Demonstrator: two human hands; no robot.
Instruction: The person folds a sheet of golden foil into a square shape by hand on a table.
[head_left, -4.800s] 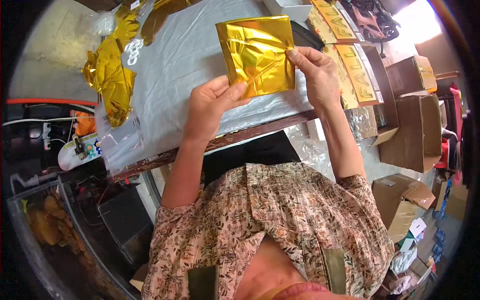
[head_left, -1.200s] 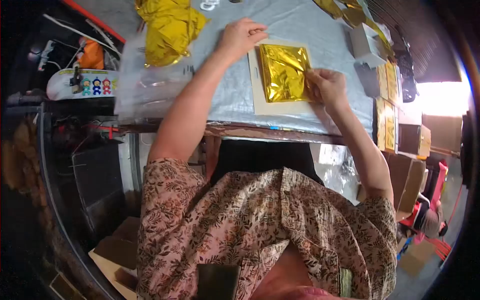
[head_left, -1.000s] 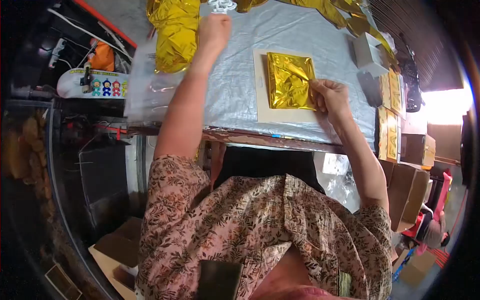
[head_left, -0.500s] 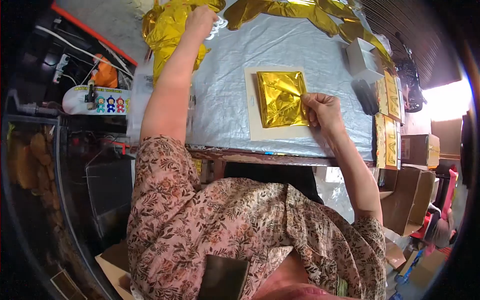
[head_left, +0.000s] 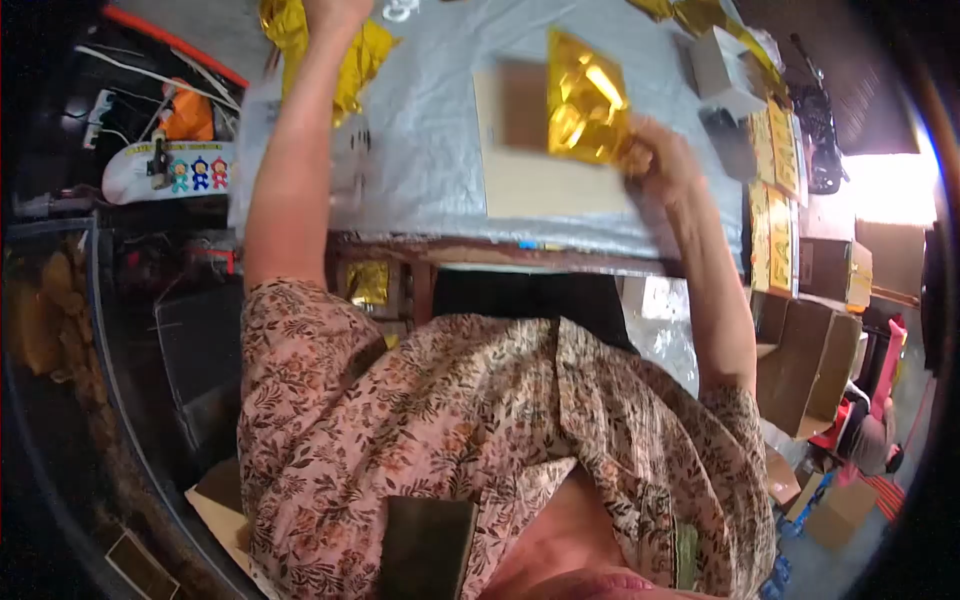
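Observation:
A folded gold foil piece [head_left: 585, 100] is lifted and tilted above a beige card [head_left: 550, 185] that lies on the grey-covered table [head_left: 430, 120]. My right hand [head_left: 660, 160], blurred by motion, grips the foil at its lower right corner. My left arm stretches to the far left of the table, where my left hand [head_left: 335, 10] is mostly cut off by the top edge. It is at a crumpled gold foil pile [head_left: 355, 55]. Its fingers are hidden, so I cannot tell what it holds.
A white box [head_left: 720, 65] and a black object [head_left: 735, 140] sit at the table's right. Gold lettered packs [head_left: 775, 210] lie along the right edge and clear bags [head_left: 300, 170] along the left. Open cardboard boxes [head_left: 810, 360] stand on the floor to the right.
My right hand has lifted the folded gold foil off the beige card, tilting it up. My left hand stays stretched to the gold pile at the far left. The view shifted down.

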